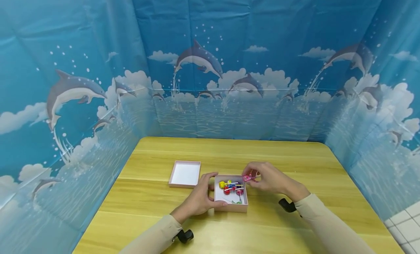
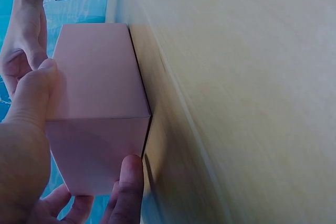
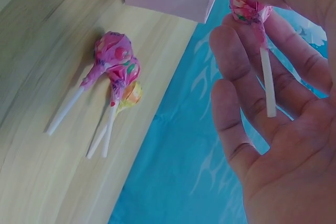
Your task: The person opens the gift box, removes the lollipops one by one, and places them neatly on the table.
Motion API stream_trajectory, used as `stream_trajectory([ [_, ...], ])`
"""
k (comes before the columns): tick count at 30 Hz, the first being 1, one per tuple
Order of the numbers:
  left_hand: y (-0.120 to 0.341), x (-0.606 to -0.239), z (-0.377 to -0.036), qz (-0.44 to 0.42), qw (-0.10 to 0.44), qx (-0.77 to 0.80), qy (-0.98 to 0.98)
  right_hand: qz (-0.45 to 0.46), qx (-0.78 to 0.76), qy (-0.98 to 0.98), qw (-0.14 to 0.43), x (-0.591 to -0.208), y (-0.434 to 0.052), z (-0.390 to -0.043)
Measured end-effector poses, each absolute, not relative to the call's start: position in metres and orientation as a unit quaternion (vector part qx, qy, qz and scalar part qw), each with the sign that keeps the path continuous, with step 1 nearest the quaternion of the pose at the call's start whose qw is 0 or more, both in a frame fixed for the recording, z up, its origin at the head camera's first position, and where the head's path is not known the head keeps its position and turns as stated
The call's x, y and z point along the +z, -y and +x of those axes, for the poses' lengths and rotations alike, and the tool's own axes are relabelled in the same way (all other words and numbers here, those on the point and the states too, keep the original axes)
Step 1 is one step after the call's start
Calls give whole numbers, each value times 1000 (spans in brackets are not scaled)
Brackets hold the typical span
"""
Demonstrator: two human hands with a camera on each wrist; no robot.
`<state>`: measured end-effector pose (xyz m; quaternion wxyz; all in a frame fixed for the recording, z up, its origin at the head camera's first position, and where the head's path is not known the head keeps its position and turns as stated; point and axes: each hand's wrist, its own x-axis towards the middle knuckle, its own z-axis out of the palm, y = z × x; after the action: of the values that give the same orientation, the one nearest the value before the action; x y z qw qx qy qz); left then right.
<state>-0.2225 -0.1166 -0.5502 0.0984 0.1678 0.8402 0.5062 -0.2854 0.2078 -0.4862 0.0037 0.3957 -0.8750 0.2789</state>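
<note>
The right hand [image 3: 278,103] pinches a pink-wrapped lollipop [image 3: 251,11] by its head between thumb and fingertips; the right wrist view shows what the head view cannot, that the white stick runs down across the loosely curled fingers toward the palm, and that three more lollipops [image 3: 113,74] lie together on the wooden table [image 3: 37,77], at about nine o'clock from the held sweet. In the head view the right hand [image 1: 269,179] hangs over the box's far right corner, with the held lollipop [image 1: 247,178] at the fingertips, at about one o'clock from the box's middle. The forearm comes in from four o'clock, wrist a little raised.

The left hand [image 1: 201,197] grasps the small pink box [image 1: 231,206] from its nine o'clock side. The left wrist view alone shows the grip closely: the thumb [image 2: 31,93] presses one wall of the box [image 2: 97,108] and a fingertip [image 2: 128,182] hooks its near corner. Only the head view looks inside, where several coloured lollipops [image 1: 231,186] lie heaped.

The box's lid [image 1: 185,174] lies upturned on the table at ten o'clock from the box, just apart from it
</note>
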Motion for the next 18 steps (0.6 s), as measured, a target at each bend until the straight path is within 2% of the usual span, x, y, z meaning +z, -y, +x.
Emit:
stream_trajectory([
  [18, 118, -552, -223, 170, 100, 510, -837, 352, 273, 895, 3, -494, -225, -288],
])
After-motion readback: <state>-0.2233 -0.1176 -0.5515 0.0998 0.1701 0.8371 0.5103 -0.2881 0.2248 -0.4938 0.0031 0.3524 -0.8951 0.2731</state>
